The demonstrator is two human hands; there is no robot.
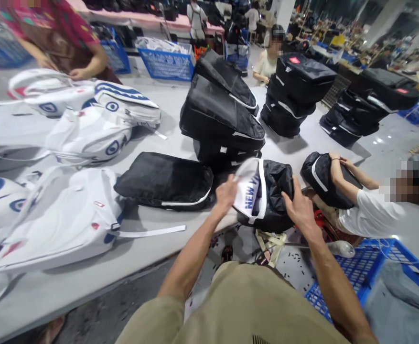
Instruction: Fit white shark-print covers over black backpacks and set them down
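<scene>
My left hand (226, 193) is pinched shut on the white lining (249, 191) of the black bag (270, 196) in front of me, fingers curled over the pale edge with the blue lettering, which stands turned up out of the opening. My right hand (300, 206) lies on the bag's right side, fingers spread and pressing the black fabric rather than closing round it — a steadying hold, not a grip. The bag sits at the near right edge of the grey table (180, 100), partly hanging over it toward my knees.

By the look of it this bag is mid-way: the lining is half out, the shell still crumpled, so I judge it not yet finished. Just left of it a flat black bag (164, 181) lies smoothed out on the table, and beyond that a stack of black bags (220, 110) leans up tall; two more such stacks (295, 91) stand farther right. That reads to me as a good deal already done. On the left, white bags with blue marks (87, 129) are spread over the table, one large white bag (62, 220) nearest me with its strap trailing.

A seated person (359, 210) on the right bends over another black bag, and a second person's hands (62, 67) work at the far left. A blue crate (359, 272) sits by my right knee.
</scene>
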